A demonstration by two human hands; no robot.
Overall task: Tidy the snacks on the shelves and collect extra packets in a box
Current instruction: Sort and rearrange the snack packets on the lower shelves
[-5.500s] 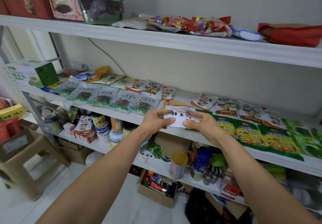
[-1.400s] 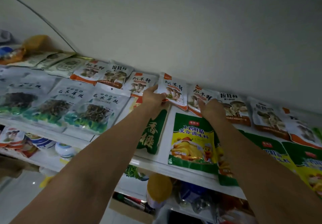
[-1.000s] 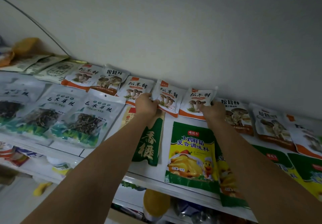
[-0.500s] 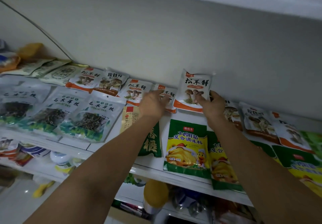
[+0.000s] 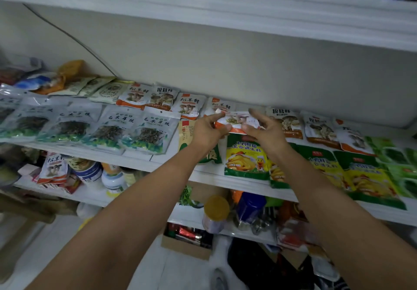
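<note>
white packet (image 5: 238,121) pinched by left hand (image 5: 206,132), right hand (image 5: 267,134).

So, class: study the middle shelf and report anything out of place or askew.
One mushroom packet is off the back row, pinched between the left hand and right hand, leaving a gap there.

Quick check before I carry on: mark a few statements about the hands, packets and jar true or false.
1. Both the left hand and right hand hold the white-and-orange mushroom packet. True.
2. The yellow-and-green seasoning packet lies at the front of the white shelf, nearer than the hands. True.
3. The yellow-lidded jar stands among the mushroom packets. False: it stands on the lower shelf.
4. The clear packets of dark fungus lie right of the hands. False: they lie left.
</note>
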